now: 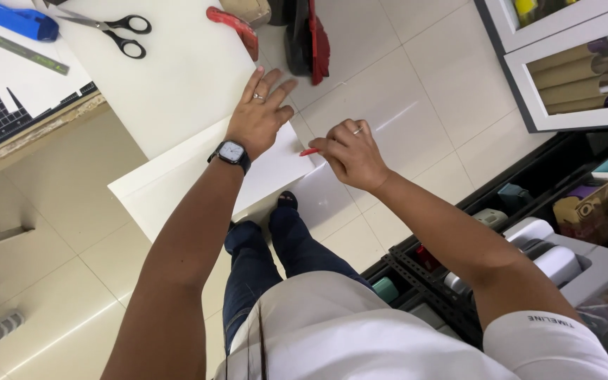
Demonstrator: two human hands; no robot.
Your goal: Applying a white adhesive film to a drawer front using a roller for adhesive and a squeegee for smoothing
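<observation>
Currently | left hand (256, 119) flat, fingers spread, pinning white sheet (177, 176) at desk (177, 77) edge | right hand (350, 153) pinched shut on red pen (309, 151) at sheet corner | no marks visible yet | scissors (117, 32) untouched.

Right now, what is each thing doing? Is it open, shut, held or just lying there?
Left hand: flat, fingers spread, pressing the white sheet.
Right hand: closed on a red pen, tip at the sheet's edge.
White sheet: flat, overhanging the table.
Scissors: shut, lying untouched.
Ruler: lying flat.
Wristwatch: on the left wrist.
</observation>
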